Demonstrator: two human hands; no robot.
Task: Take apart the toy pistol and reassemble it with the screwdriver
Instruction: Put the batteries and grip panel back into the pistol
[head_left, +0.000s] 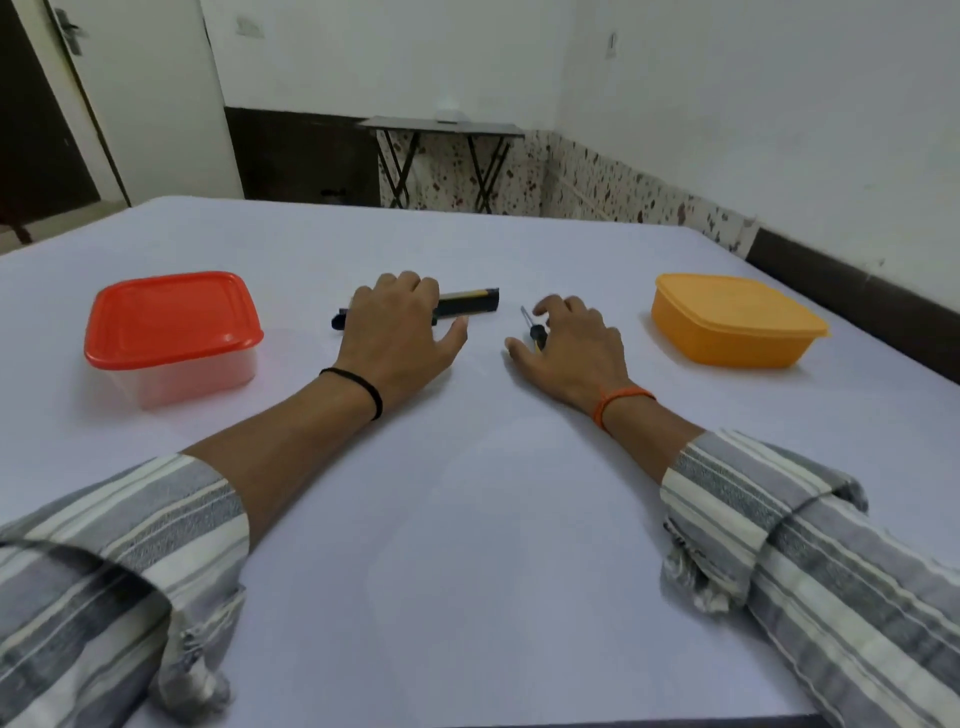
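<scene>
Now left hand (397, 325) covers toy pistol (467, 302), right hand (574, 340) over screwdriver (535, 332)

White table (467, 519): red-lidded box (174, 332), toy pistol (467, 302), screwdriver (534, 330), orange box (737, 322).

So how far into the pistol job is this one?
Barely begun. Nothing looks done: the toy pistol lies in one piece on the table, no loose parts visible. In hand: the left hand covers the pistol and the right hand sits over the screwdriver; whether either grips yet is unclear. All disassembly and reassembly remains.
</scene>
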